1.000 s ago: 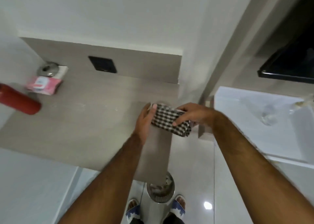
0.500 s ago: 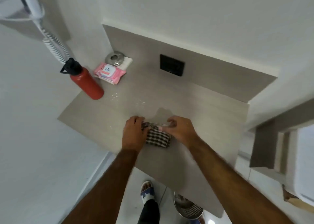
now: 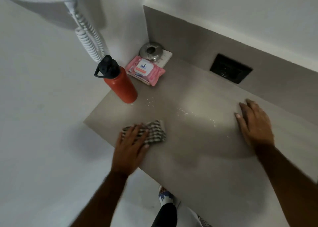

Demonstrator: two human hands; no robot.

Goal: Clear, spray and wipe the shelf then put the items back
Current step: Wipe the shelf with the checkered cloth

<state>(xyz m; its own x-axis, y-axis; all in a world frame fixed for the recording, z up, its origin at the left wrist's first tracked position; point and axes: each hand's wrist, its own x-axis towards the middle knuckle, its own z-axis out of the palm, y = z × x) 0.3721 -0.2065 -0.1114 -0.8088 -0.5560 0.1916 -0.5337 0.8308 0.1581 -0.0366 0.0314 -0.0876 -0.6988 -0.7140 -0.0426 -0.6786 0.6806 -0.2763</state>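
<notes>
The grey shelf [image 3: 197,149] juts from a white wall, with spray droplets scattered across its middle. My left hand [image 3: 130,147] lies flat on a folded black-and-white checked cloth [image 3: 154,132] near the shelf's left front edge. My right hand [image 3: 254,123] rests flat on the bare shelf to the right, fingers apart, holding nothing. A red bottle with a black cap [image 3: 120,82] stands at the left edge. Behind it lie a pink wipes pack [image 3: 146,70] and a round metal ashtray [image 3: 151,51] on a white block in the back corner.
A black socket plate [image 3: 230,68] is set in the grey back panel. A white coiled cord [image 3: 89,41] hangs down the left wall above the bottle. Below the shelf I see my sandalled foot [image 3: 165,195] on the pale floor.
My right hand has let go of the cloth and moved right onto the bare shelf. My left hand now presses the cloth alone, further left. The view has swung left.
</notes>
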